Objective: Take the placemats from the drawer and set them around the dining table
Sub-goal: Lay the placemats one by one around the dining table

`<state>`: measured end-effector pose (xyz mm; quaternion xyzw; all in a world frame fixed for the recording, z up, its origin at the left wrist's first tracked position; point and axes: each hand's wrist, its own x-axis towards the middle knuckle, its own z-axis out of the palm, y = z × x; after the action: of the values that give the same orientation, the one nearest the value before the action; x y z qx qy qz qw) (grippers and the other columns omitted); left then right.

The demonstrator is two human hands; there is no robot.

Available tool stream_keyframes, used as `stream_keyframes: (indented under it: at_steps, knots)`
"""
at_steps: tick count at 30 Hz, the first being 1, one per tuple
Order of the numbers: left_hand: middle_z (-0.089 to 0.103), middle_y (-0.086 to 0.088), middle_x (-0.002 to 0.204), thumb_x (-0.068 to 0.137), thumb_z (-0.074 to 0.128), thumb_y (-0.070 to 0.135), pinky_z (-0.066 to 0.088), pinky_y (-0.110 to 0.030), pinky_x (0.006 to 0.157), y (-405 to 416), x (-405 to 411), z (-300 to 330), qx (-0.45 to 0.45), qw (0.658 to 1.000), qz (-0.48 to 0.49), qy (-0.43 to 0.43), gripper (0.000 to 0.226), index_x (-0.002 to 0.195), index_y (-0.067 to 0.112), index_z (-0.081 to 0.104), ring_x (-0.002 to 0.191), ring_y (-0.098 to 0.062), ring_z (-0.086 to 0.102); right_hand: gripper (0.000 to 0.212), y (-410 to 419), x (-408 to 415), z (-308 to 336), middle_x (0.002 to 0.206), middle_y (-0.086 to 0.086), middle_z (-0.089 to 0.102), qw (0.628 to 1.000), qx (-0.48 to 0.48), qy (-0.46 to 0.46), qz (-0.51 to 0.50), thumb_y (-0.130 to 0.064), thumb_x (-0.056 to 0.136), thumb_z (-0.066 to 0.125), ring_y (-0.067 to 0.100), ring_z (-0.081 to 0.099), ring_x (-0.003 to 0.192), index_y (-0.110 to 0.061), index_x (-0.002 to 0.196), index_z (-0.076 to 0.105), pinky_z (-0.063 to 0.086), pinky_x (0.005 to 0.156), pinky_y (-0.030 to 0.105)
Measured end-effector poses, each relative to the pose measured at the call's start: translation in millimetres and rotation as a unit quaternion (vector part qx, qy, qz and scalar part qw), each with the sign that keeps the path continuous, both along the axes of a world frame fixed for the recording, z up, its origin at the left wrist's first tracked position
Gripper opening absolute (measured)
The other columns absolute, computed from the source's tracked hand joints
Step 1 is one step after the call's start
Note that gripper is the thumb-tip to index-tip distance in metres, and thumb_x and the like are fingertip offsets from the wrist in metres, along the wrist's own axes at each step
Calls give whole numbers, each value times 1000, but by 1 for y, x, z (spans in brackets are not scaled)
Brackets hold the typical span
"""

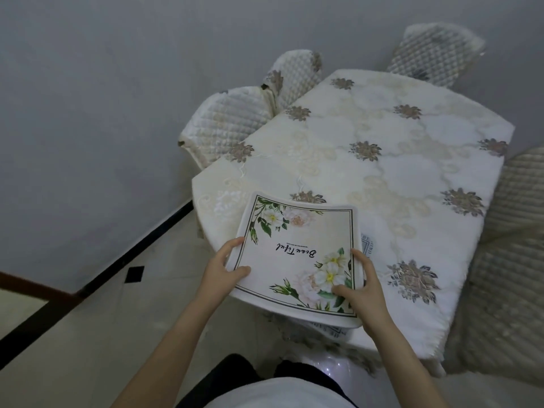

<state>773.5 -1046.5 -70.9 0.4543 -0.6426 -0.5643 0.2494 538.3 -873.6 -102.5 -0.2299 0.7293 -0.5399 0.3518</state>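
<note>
The cream rectangular placemat (297, 257), black-bordered with white flowers, bows over the embroidered white counter (382, 160). Left hand (222, 270) grasps its nine o'clock edge. Right hand (363, 293) grasps its three o'clock edge.

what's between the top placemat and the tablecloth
In the head view, more placemats peek out under the floral placemat held by both hands, left and right, above the tablecloth.

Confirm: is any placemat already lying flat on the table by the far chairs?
No: the tablecloth there is bare; both hands hold the floral placemat.
</note>
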Motion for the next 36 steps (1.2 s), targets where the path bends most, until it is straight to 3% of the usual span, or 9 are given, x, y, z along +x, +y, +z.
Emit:
stream_keyframes:
  at_steps: [6,13,17,21,23,26,27,31,36]
  knots:
    - [53,10,129,79,66,-9,35,0,91,-39,-40,-23,11,993,-116,-17,55,125,20,56,123,-9,46,78,4,-6,-7,128,-21,44,996,18,-1,-90,9,73,72,10,42,121,-32,134,45,43,90,24]
    - [54,4,130,80,66,-6,37,2,81,-82,-59,-51,41,976,-206,-60,58,126,26,53,120,-13,50,84,-10,17,-26,135,-11,47,982,60,-17,-177,6,67,75,21,48,125,-34,134,44,45,103,47]
    - [55,4,126,80,66,-7,37,3,75,-91,-52,-62,42,970,-226,-85,58,126,25,50,111,-11,53,84,-16,36,-37,138,-7,46,977,85,-9,-197,5,67,75,21,48,125,-34,134,43,44,103,47]
    - [54,4,126,80,70,0,31,7,76,-94,-37,-79,45,958,-252,-127,63,134,22,47,115,-13,51,87,-12,47,-48,137,-7,48,970,124,2,-208,4,64,74,20,52,121,-50,125,43,48,98,46]
    - [57,2,124,80,72,10,36,0,77,-95,-32,-85,40,947,-273,-164,67,138,27,43,111,-16,55,90,-11,50,-49,136,-5,51,966,145,16,-214,3,63,74,20,56,115,-54,124,41,52,93,40]
    - [59,1,123,81,73,24,40,-19,77,-98,-33,-86,5,923,-314,-225,76,144,33,32,99,-15,57,88,-11,48,-49,135,-7,51,962,191,44,-191,1,68,73,14,56,103,-38,138,37,47,73,15]
    - [59,1,123,81,72,29,41,-21,76,-99,-33,-86,-9,912,-328,-246,79,145,34,27,98,-15,57,88,-12,47,-49,132,-5,53,958,214,63,-178,-1,70,73,14,55,99,-34,141,34,44,70,14]
    - [48,-6,122,77,71,46,43,-32,88,-103,-37,-86,-112,866,-352,-338,96,150,35,11,111,-25,49,102,-13,43,-49,124,11,43,928,317,130,-149,-22,69,80,30,37,116,-28,150,19,36,90,35]
    - [25,-14,147,79,73,34,24,-37,109,-102,-52,-91,-77,885,-325,-325,100,151,10,8,134,-32,25,100,-13,33,-54,140,16,33,910,386,91,-122,-39,70,80,33,28,128,-9,147,24,28,105,38]
